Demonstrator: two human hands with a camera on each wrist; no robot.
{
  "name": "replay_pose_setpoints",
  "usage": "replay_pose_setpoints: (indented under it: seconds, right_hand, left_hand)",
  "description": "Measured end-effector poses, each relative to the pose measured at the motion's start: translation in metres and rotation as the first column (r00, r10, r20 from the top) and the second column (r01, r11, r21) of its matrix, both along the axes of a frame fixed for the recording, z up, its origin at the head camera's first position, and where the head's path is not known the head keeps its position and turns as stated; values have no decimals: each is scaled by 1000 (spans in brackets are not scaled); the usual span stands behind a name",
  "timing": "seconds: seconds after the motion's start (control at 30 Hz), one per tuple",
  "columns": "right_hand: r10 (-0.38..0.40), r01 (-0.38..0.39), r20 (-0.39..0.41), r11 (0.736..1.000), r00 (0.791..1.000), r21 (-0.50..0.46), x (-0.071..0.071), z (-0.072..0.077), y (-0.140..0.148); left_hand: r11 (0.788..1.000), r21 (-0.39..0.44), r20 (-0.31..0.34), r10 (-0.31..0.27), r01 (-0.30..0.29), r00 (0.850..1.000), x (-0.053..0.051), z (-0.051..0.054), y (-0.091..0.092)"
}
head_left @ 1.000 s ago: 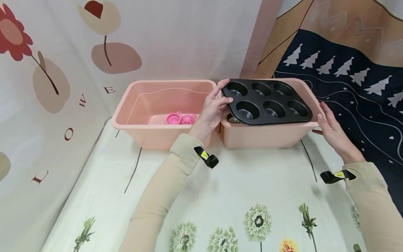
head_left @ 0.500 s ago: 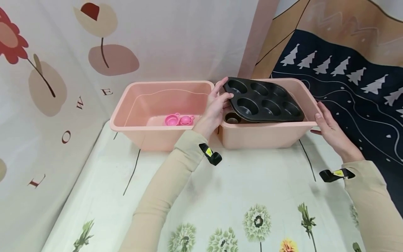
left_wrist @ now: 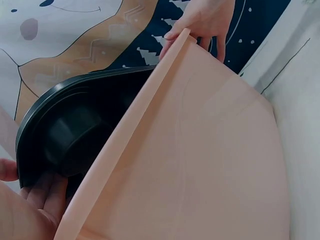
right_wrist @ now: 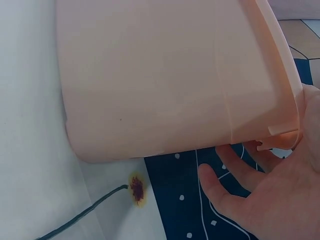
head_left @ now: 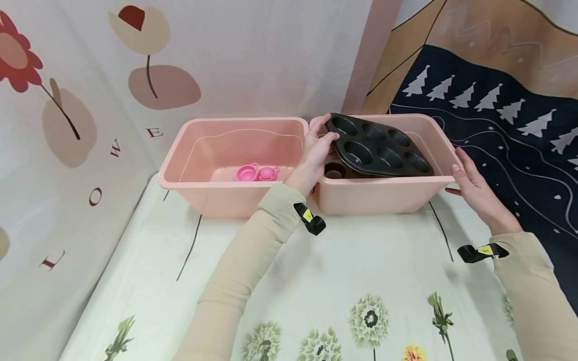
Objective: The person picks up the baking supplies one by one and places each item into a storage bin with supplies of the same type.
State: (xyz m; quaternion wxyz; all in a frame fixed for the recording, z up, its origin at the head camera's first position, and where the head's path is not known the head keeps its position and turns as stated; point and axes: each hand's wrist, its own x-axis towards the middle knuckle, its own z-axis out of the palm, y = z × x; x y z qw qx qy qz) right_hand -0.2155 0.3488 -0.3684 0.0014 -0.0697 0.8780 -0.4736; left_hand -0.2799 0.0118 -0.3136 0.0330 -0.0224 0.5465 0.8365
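Observation:
In the head view a black muffin pan [head_left: 388,145] slants down into the right pink bin [head_left: 375,195]. My left hand [head_left: 313,153] pinches the pan's left end, thumb on top and fingers beneath. The left wrist view shows those fingers under the dark pan [left_wrist: 75,120], partly behind the bin's rim. Another dark cupped pan [head_left: 335,170] lies lower in the bin, mostly covered. My right hand [head_left: 480,193] rests against the bin's right end at the rim. Its fingers [right_wrist: 225,195] stay loosely extended in the right wrist view.
The left pink bin [head_left: 235,200] stands beside the right one, with two small bright pink cups [head_left: 257,173] inside. Both bins sit on a flower-printed cloth [head_left: 316,271] with printed curtains [head_left: 271,55] behind them.
My left hand has shifted slightly right with the muffin pan, whose right end has sunk deeper into the bin. More of the lower pan shows. My right hand has stayed at the bin's end.

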Motion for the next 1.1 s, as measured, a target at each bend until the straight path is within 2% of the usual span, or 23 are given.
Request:
replay_pose_setpoints:
  seconds: [0.27, 0.53, 0.7, 0.87, 1.1]
  right_hand:
    - [14, -14, 7, 1000, 1000, -24, -1, -3, 2]
    - [-1, 1, 10, 1000, 1000, -13, -2, -4, 3]
    - [2, -2, -6, 1000, 1000, -31, -2, -3, 3]
    - [0, 0, 1, 1000, 1000, -20, -2, -3, 2]
    - [5, -5, -7, 999, 1000, -35, -1, -4, 2]
  left_hand:
    - [995, -99, 15, 4, -2, 1000, -3, -3, 9]
    - [996, -85, 24, -5, 7, 1000, -4, -11, 13]
    - [996, -84, 27, -8, 10, 1000, -5, -12, 14]
    - [993, -118, 34, 6, -2, 999, -6, -13, 18]
    - [987, -162, 19, -13, 16, 1000, -7, -16, 21]
